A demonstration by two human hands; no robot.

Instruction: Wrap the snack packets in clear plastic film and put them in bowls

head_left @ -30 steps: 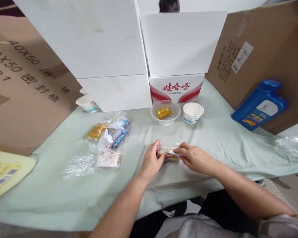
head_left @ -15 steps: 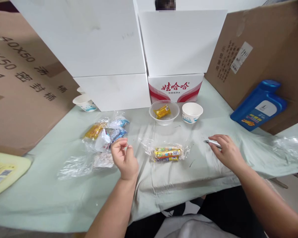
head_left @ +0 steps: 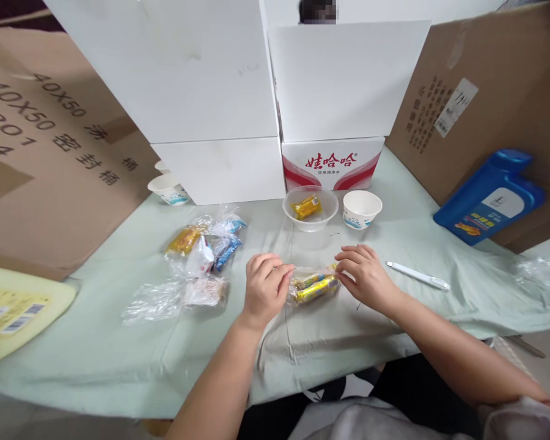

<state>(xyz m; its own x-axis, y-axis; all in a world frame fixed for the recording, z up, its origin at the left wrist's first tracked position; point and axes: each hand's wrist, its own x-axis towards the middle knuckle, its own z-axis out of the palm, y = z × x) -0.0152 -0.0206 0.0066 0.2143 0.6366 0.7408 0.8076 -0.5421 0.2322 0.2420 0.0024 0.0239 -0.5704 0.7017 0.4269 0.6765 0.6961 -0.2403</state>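
Note:
A clear plastic bag (head_left: 293, 297) with several yellow-wrapped sticks (head_left: 318, 287) inside lies at the middle of the cloth-covered table. My left hand (head_left: 266, 286) pinches the bag's left end between thumb and fingers. At its right end my right hand (head_left: 364, 275) is closed on the plastic. A white utility knife (head_left: 417, 275) lies to the right of that hand, apart from it. Behind the bag stand a clear plastic bowl (head_left: 310, 223) holding a yellow packet (head_left: 306, 206), and a white paper bowl (head_left: 362, 209).
Several bagged snack packets (head_left: 201, 250) lie on the left. White boxes (head_left: 215, 171) stand at the back, between brown cartons (head_left: 64, 159). A blue bottle (head_left: 490, 198) leans on the right carton; a pale yellow container (head_left: 22, 311) is at far left. More paper bowls (head_left: 168, 189) stand back left.
My right hand has let go of the utility knife, now lying on the table, and moved left to the bag. My left hand has moved right and taken hold of the bag's other end.

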